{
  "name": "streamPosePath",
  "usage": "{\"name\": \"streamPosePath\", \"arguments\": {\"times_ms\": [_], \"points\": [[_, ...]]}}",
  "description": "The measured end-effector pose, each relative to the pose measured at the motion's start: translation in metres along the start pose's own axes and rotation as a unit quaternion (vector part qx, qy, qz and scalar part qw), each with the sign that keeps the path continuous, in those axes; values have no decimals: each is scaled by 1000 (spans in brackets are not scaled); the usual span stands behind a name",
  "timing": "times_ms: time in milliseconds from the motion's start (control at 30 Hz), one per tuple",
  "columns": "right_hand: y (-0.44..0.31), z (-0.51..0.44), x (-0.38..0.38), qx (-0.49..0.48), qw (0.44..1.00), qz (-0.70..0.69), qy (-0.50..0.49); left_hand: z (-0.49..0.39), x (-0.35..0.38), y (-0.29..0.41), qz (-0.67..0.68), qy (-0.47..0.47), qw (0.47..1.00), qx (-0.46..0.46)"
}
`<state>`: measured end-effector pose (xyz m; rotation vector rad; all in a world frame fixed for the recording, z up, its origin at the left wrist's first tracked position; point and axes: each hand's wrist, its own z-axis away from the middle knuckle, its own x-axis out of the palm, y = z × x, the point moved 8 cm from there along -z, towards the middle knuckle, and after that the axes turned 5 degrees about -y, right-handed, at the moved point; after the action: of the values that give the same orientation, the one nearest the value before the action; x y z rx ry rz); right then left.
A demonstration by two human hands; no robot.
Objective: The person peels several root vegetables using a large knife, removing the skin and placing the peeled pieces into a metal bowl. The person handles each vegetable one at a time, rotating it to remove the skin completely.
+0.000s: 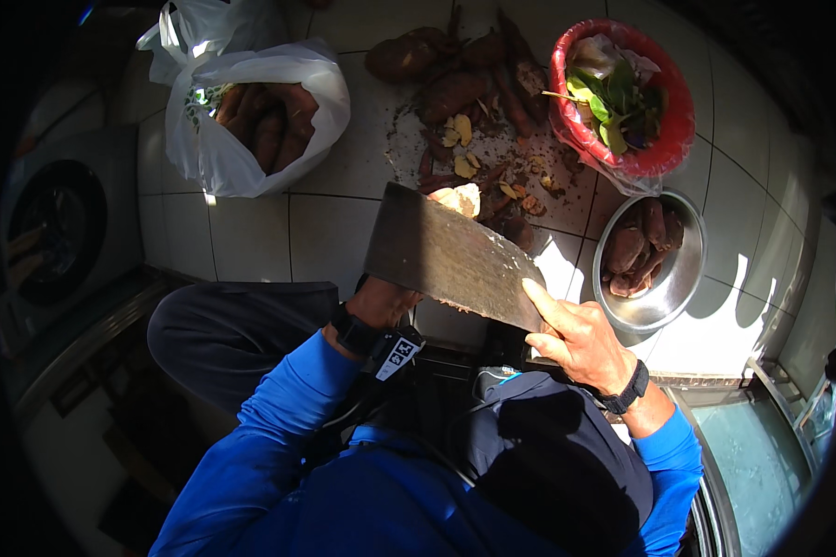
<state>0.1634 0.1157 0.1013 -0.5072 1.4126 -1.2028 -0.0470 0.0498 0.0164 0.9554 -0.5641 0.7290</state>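
A broad dark cleaver (460, 257) lies across the middle of the view, its blade slanting from upper left to lower right. My right hand (575, 341) grips it at the right end, index finger along the blade. Below the blade's left part is my left hand (383, 303); its fingers are mostly hidden, so what it holds cannot be seen. Past the blade's far edge shows a pale cut tuber (462, 200). Beyond it, peel scraps (463, 129) and crumbs of soil lie on the tiles among reddish-brown sweet potatoes (453, 96).
A white plastic bag (313, 83) of sweet potatoes stands at far left. At far right is a red bin (679, 125) with a clear liner and green leaves. Nearer sits a steel bowl (693, 278) holding several tubers (627, 247). A front-loading washing machine (122, 188) stands left.
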Motion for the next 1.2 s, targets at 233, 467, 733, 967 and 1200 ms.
{"name": "streamPosePath", "arguments": {"times_ms": [233,467,733,967,1200], "points": [[12,3,5,31,999,1,-9,10,1,0,-31,102,993,54],[76,35,-5,274,950,-136,65,-20,10,20,-104,91,988,70],[19,15,-1,100,988,-109,33,-18,1,10,-144,153,978,12],[-3,-1,0,11,999,-47,19,-7,-3,-4,-31,107,993,32],[-4,-1,2,0,999,-34,5,-7,1,-2,23,31,996,77]]}}
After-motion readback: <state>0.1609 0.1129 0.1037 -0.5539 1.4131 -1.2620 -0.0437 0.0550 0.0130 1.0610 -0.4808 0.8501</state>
